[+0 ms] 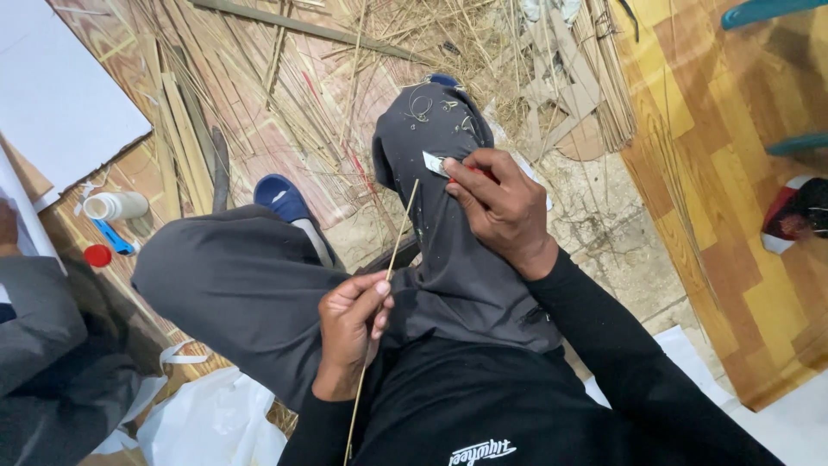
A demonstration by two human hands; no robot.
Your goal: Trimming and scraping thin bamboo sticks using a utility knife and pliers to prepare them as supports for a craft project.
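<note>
Thin straw stalk (390, 263) in left hand (349, 332)

The thin pale straw-coloured reed stick (390, 267) looked dry, matt and smooth; the small blade (435, 164) showed bright, glossy metal with a red plastic grip; the dark grey trousers (250, 276) were matt woven cloth flecked with shavings; the white bottle (116, 205), far left, was smooth plastic; the floor mat (259, 121) appeared rough, woven and littered with dry straw.
</note>
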